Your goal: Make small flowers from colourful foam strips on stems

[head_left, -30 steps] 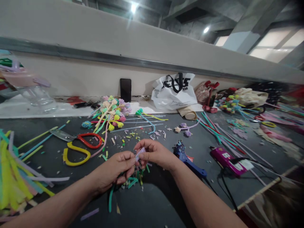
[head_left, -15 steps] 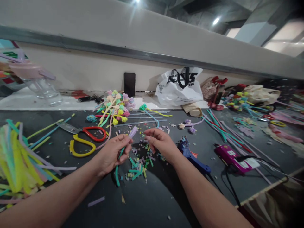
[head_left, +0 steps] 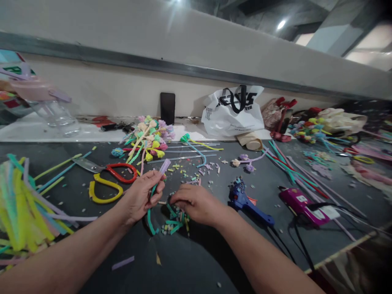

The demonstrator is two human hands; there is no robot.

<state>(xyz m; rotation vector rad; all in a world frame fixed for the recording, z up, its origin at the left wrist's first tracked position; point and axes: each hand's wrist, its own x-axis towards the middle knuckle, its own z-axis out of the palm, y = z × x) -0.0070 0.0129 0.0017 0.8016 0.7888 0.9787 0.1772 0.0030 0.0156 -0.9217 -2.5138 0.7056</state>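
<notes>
My left hand (head_left: 143, 194) is closed round a green pipe cleaner (head_left: 150, 222). Its lower end hangs toward the table, and light-purple fuzzy strips (head_left: 164, 166) stick up past the thumb. Low over a heap of short cut pipe cleaner pieces (head_left: 174, 226) is my right hand (head_left: 196, 202), fingers bent and pressed together. Whatever its fingertips pinch, if anything, is too small to make out. Scissors (head_left: 107, 181) with one red and one yellow handle lie left of my left hand.
A blue glue gun (head_left: 251, 208) and a magenta box with a cable (head_left: 301, 206) lie to the right. Long pipe cleaners (head_left: 27, 204) are piled at left. Behind are a bunch of fuzzy flowers (head_left: 150, 139), a phone (head_left: 168, 108) and a white bag (head_left: 232, 114).
My right hand has moved down and left onto the heap of cut pieces, its fingers closing in. My left hand, still holding the green pipe cleaner, has shifted slightly left.
</notes>
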